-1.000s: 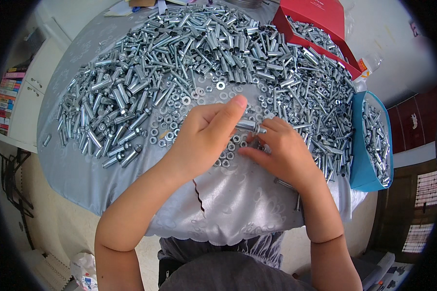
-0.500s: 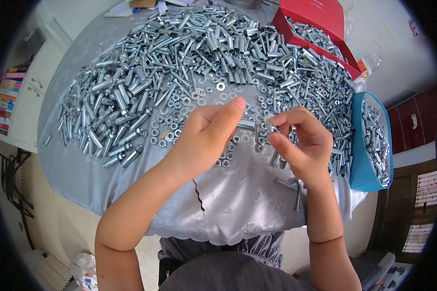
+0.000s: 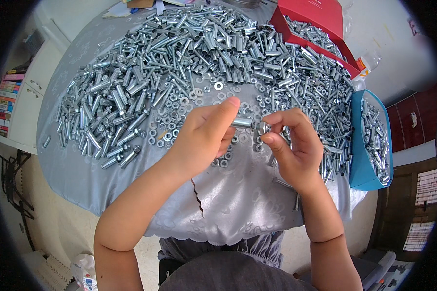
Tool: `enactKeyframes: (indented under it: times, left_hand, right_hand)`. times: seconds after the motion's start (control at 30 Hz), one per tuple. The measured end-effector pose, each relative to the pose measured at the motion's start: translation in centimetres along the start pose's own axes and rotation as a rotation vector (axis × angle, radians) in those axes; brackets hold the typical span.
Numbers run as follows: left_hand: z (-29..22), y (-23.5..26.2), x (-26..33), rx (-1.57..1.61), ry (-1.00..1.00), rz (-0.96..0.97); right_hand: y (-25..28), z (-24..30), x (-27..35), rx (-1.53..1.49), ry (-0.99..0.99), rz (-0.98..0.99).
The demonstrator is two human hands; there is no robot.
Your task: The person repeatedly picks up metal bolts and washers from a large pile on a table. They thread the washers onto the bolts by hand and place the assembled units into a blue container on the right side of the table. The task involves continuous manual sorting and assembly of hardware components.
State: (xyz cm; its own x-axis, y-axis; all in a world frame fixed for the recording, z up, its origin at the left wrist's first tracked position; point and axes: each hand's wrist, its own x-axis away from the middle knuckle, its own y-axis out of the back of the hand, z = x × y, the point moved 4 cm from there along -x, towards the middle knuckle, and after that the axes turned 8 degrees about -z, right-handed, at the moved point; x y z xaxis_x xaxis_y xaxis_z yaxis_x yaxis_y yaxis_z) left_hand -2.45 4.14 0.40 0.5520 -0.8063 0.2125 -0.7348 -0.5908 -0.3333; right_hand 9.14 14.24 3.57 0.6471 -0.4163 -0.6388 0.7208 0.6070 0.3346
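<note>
My left hand (image 3: 196,136) is closed around a shiny metal sleeve anchor (image 3: 242,122), its end pointing right out of the fist. My right hand (image 3: 300,148) pinches a hex nut (image 3: 262,128) between thumb and index finger, at the end of the anchor. Whether the nut sits on the thread cannot be made out. Beneath and beyond the hands lie loose washers (image 3: 218,86) and nuts (image 3: 161,143). A few long bolts (image 3: 297,201) lie beside my right wrist, partly hidden by it.
A large heap of metal sleeves (image 3: 218,41) covers the far side of the table. Assembled anchors (image 3: 129,156) lie at the left. A red box (image 3: 344,56) and a blue box (image 3: 358,160), both holding metal parts, stand at the right. The grey tablecloth (image 3: 73,179) has a dark tear in front.
My right hand has moved slightly left, bringing the nut to the anchor's end. The left hand has shifted a little and still grips the anchor.
</note>
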Motion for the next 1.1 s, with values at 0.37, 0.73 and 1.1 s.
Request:
enactKeyframes:
  times: [0.37,0.73,1.1]
  left_hand:
    - [0.2,-0.2,-0.1,0.078,0.153,0.028]
    - [-0.2,0.2,-0.1,-0.294,-0.218,-0.012]
    - [-0.2,-0.1,0.3,-0.372,-0.207,0.019]
  right_hand:
    - [-0.7,-0.3,0.8,0.026,-0.035,0.020]
    - [-1.0,-0.7,1.3,-0.222,-0.618,0.160]
    - [-0.4,-0.2,0.7,-0.286,-0.673,0.347]
